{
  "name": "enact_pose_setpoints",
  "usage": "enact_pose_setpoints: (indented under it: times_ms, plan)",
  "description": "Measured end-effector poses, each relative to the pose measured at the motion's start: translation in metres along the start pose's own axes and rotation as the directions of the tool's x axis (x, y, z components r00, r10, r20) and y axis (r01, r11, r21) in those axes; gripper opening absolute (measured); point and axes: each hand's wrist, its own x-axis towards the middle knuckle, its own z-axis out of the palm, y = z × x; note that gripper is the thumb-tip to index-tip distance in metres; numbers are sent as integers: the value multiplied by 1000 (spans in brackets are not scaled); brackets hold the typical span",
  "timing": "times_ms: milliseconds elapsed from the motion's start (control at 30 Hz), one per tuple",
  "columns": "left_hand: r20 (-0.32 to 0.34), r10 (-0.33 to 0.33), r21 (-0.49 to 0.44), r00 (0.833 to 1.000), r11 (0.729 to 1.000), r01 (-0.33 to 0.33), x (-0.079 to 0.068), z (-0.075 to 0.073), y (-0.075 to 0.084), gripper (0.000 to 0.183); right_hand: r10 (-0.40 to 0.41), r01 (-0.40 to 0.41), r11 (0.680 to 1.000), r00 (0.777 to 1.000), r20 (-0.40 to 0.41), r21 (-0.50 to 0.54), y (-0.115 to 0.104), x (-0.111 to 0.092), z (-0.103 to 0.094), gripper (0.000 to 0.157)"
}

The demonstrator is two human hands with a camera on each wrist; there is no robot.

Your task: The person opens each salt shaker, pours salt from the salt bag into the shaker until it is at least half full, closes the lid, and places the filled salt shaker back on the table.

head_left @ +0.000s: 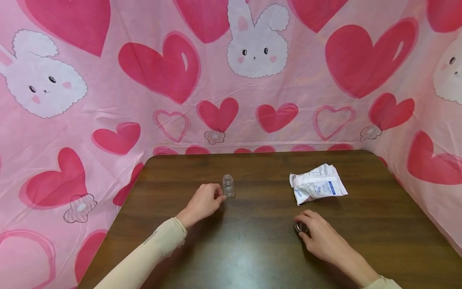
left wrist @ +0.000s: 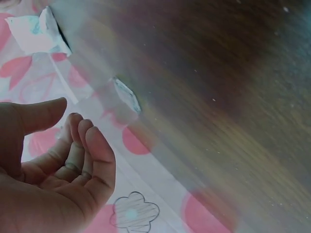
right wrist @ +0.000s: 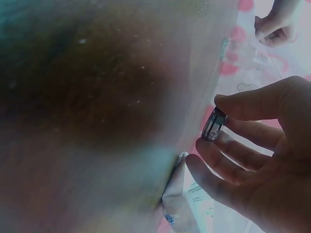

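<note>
Evidently, a small clear jar (head_left: 229, 189) was stood upright on the table (head_left: 252, 249), just beside the left hand (head_left: 205, 202). The fingers of that hand were found loosely curled, with the thumb set just apart from them; nothing was held, and whether the jar was touched by the fingertips could not be told. A dark round cap (right wrist: 214, 124) was gripped edge-on by the right hand (head_left: 321, 237), the thumb and fingers being clamped on opposite sides of its rim. Whether the table was touched by the cap could not be determined. A white printed packet (head_left: 319, 184) was noted beyond the right hand, well apart from the jar.

The jar, presumed to be glass, was assessed as light, stiff, smooth enough to be let slip and liable to be chipped; a hold around its body, below the neck, was considered soundest. The cap was judged light and rigid, its narrow rim being best pinched squarely across.
</note>
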Motion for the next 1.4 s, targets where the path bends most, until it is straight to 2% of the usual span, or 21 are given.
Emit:
enact_pose_setpoints:
  times_ms: [300,533,667,900,1133,1400]
  plan:
    - [16,49,-24,999,999,-49,-4,3,13,14,73,-73,997,994,79,-4,0,-6,-6,34]
    - [18,89,-16,996,996,-89,-6,3,21,17,93,-93,996,987,128,-4,3,-9,-8,31]
    - [36,90,-28,995,996,-89,-8,4,24,15,100,-103,995,983,156,14,4,-11,-8,30]
    - [52,88,-41,995,995,-86,-6,6,27,13,79,-80,997,987,140,7,6,-16,-8,31]
    - [64,84,-59,994,995,-80,-5,8,29,12,130,-140,990,969,210,34,6,-16,-9,30]
    - [64,93,-58,994,994,-89,-5,9,32,16,149,-163,986,960,239,41,6,-14,-10,30]
